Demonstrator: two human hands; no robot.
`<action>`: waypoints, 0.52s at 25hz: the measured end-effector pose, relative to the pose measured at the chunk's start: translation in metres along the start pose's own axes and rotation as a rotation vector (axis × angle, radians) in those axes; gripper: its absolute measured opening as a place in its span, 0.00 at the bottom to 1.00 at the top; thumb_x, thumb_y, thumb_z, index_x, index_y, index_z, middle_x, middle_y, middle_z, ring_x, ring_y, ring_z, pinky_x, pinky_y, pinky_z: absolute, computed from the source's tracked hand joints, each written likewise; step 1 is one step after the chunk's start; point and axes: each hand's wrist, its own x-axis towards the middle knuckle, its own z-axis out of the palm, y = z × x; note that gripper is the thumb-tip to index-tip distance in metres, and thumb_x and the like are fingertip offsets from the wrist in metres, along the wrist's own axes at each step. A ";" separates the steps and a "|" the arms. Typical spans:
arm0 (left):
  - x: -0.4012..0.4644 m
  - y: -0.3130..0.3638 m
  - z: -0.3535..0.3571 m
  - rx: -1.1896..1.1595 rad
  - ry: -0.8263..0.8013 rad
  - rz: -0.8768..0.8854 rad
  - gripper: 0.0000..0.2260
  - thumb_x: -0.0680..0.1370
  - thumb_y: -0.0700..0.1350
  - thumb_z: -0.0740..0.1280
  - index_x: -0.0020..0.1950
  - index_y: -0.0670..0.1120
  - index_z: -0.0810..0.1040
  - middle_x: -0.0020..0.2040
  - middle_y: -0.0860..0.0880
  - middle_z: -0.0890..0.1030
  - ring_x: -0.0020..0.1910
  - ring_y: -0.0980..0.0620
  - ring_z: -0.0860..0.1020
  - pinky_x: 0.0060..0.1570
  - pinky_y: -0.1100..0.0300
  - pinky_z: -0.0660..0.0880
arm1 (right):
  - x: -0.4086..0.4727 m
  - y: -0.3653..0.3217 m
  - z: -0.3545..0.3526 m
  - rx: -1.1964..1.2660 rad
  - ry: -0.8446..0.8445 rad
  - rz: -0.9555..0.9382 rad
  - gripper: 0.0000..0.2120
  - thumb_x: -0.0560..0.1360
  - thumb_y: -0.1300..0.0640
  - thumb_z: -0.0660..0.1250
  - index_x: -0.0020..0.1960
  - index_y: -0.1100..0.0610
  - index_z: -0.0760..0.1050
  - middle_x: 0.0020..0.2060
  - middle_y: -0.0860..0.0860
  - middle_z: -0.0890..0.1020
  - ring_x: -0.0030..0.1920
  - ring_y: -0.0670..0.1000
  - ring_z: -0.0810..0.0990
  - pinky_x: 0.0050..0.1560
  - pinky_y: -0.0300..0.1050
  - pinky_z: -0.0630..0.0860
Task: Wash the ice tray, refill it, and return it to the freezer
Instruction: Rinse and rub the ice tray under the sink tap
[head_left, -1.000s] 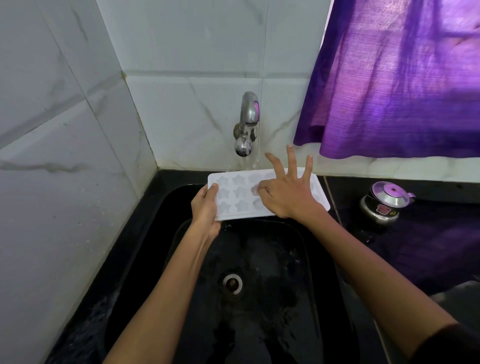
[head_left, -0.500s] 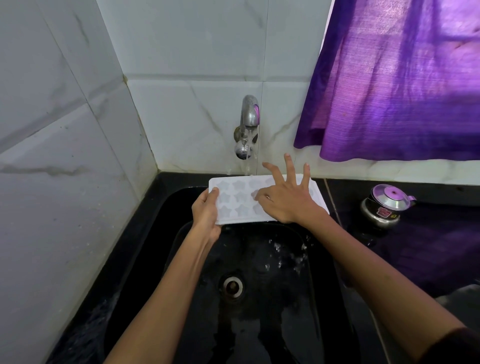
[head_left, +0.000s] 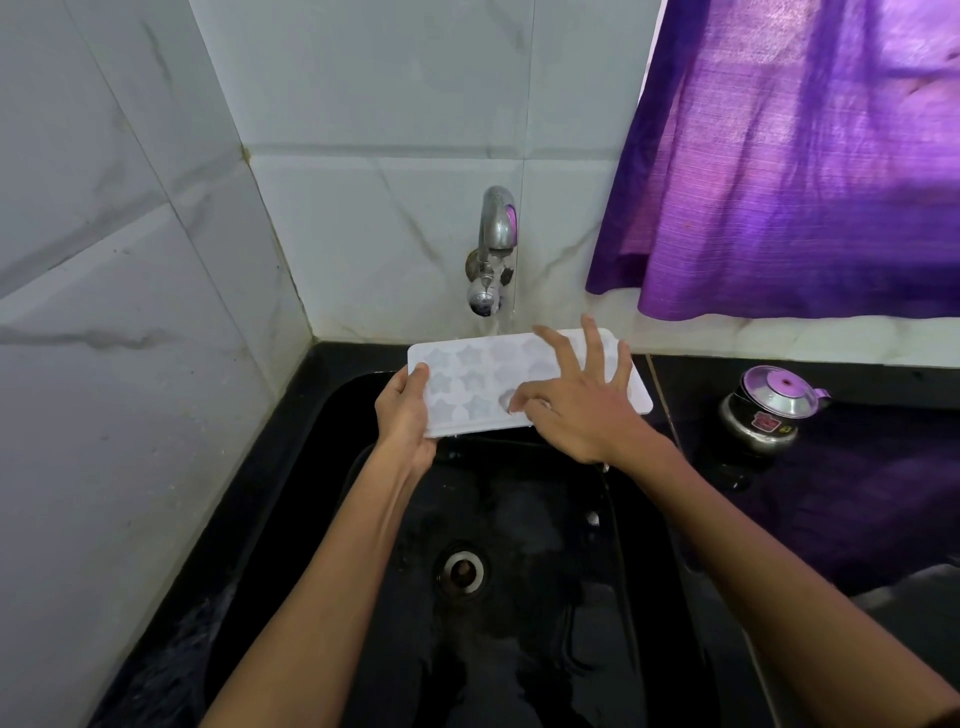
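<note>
My left hand (head_left: 408, 415) grips the star ice tray (head_left: 467, 384) under the running tap (head_left: 493, 249); my right hand (head_left: 576, 410), fingers spread, rubs a mould.

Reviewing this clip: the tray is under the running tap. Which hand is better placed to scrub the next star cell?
Right. The right hand already lies over the tray, a fingertip in a cell and the other fingers spread. The left hand grips the tray's left end, holding it over the sink under the tap.

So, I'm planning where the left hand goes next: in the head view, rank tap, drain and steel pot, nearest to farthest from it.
From the left hand:
1. Tap, above, slightly right.
2. Drain, below in the sink; nearly tied with the tap.
3. Steel pot, far right on the counter.
</note>
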 end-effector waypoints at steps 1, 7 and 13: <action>0.000 0.000 0.001 -0.002 -0.001 0.004 0.09 0.80 0.42 0.62 0.59 0.42 0.74 0.44 0.46 0.80 0.41 0.48 0.80 0.44 0.50 0.79 | -0.002 -0.001 0.003 -0.009 -0.007 -0.001 0.16 0.78 0.50 0.52 0.53 0.36 0.76 0.77 0.46 0.46 0.74 0.58 0.29 0.66 0.66 0.26; 0.002 -0.001 -0.002 -0.001 0.014 0.000 0.08 0.80 0.42 0.62 0.58 0.42 0.74 0.43 0.46 0.80 0.40 0.48 0.79 0.45 0.50 0.78 | -0.008 -0.003 0.011 -0.050 0.000 -0.018 0.20 0.75 0.46 0.48 0.58 0.36 0.75 0.77 0.46 0.46 0.73 0.59 0.29 0.65 0.66 0.25; 0.004 -0.006 -0.004 0.028 0.008 -0.008 0.08 0.80 0.42 0.62 0.57 0.42 0.75 0.45 0.46 0.81 0.42 0.48 0.80 0.44 0.51 0.79 | -0.005 -0.010 0.013 -0.131 0.041 -0.016 0.25 0.71 0.43 0.44 0.55 0.38 0.77 0.77 0.47 0.46 0.74 0.59 0.30 0.65 0.65 0.25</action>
